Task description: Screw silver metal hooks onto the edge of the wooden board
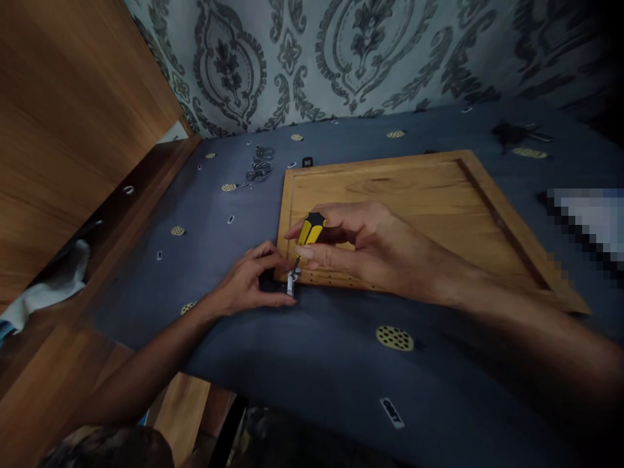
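My right hand (375,244) is closed around the yellow-and-black handle of a screwdriver (312,229), its shaft angled down and to the left. The tip meets a small silver metal fitting (291,283), hinge-like in shape, at the near left corner of a framed wooden panel (390,195). Thumb and fingers of my left hand (253,279) pinch this fitting from the left side. A row of small dark holes runs along the panel's near edge. The screw head under the tip is too small to make out.
The panel lies on a dark blue patterned cloth (312,364). Beyond its left corner are several metal pieces (260,166) and a small black square piece (307,162). A dark tool-like object (519,133) lies at the far right. Wooden furniture (73,130) stands left; a patterned curtain (292,58) hangs behind.
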Action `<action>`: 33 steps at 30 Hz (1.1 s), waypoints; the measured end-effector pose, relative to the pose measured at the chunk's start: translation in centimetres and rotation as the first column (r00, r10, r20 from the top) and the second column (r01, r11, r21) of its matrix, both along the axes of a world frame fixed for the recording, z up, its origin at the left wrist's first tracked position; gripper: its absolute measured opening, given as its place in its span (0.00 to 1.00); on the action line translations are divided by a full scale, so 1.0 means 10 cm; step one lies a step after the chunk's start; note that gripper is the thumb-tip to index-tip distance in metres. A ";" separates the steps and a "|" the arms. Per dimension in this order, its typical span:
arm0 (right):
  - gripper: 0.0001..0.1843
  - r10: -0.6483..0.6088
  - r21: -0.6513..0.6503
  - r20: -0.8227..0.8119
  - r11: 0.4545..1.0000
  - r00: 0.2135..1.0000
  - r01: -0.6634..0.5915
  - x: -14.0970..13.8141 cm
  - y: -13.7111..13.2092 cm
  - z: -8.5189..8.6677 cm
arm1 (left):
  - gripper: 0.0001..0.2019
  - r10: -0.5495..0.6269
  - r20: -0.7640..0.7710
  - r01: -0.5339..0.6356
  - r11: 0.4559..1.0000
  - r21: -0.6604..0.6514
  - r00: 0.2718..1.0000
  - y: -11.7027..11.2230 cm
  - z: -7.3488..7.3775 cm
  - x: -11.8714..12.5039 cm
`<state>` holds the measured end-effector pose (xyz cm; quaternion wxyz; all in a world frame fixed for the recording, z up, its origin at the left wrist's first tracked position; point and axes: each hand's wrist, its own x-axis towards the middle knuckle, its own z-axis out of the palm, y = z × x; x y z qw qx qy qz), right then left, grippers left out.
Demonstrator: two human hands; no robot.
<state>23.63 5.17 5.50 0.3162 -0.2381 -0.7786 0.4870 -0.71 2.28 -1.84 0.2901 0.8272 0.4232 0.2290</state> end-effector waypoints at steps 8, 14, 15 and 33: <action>0.17 -0.171 0.229 0.016 0.960 0.985 0.163 -0.03 -0.05 -0.06 | 0.26 -0.007 0.011 0.007 1.000 0.015 1.000 0.00 -0.02 -0.01; 0.19 -0.217 0.245 -0.035 0.944 0.976 0.219 -0.04 -0.04 -0.09 | 0.26 -0.005 0.019 0.005 1.000 0.017 1.000 0.00 -0.03 -0.01; 0.19 -0.251 0.235 -0.064 0.937 0.966 0.259 -0.04 -0.04 -0.08 | 0.25 -0.003 0.019 0.002 1.000 0.012 1.000 0.00 -0.03 0.00; 0.17 -0.327 0.267 -0.087 0.902 0.941 0.338 -0.04 -0.02 -0.10 | 0.24 -0.002 0.022 0.003 0.999 -0.041 1.000 -0.01 0.03 0.01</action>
